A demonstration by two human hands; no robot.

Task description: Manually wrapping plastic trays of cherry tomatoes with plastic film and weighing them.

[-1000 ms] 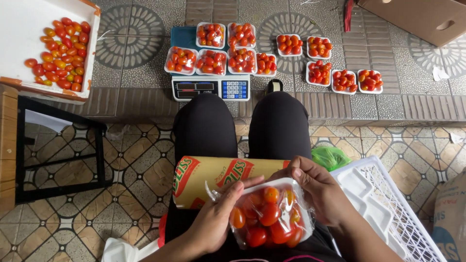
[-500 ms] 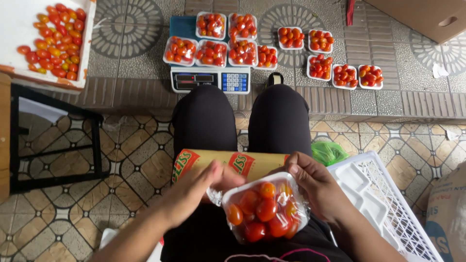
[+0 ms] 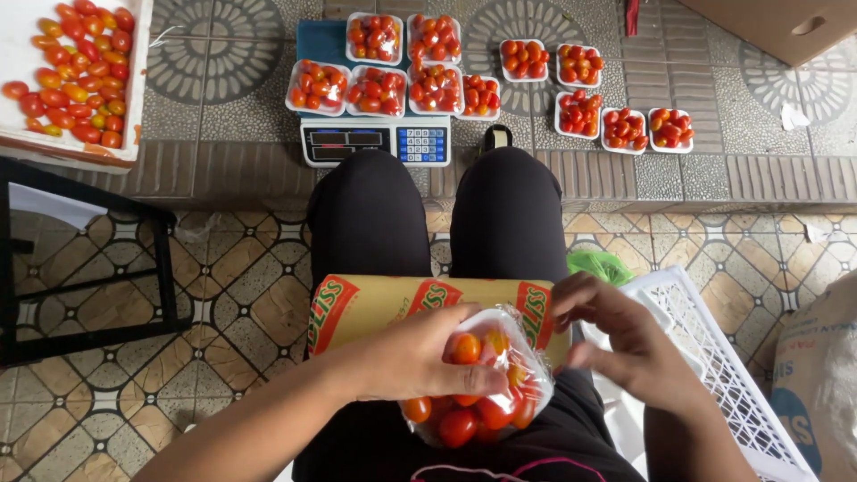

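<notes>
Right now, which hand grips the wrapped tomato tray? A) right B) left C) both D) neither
B: the left hand lies over the film-wrapped tomato tray, thumb across its front, while the right hand sits beside it, off the tray, by the white crate.

At lower centre, the wrapped tray (image 3: 478, 393) holds red and orange tomatoes under clear film. The box (image 3: 393, 308) behind it is tan with red and green lettering. The trousers (image 3: 437, 223) are black. The crate (image 3: 714, 375) at lower right is white. The floor tiles (image 3: 241, 295) show a brown, cream and black diamond pattern. The scale (image 3: 375, 141) at top centre is white and blue.
</notes>
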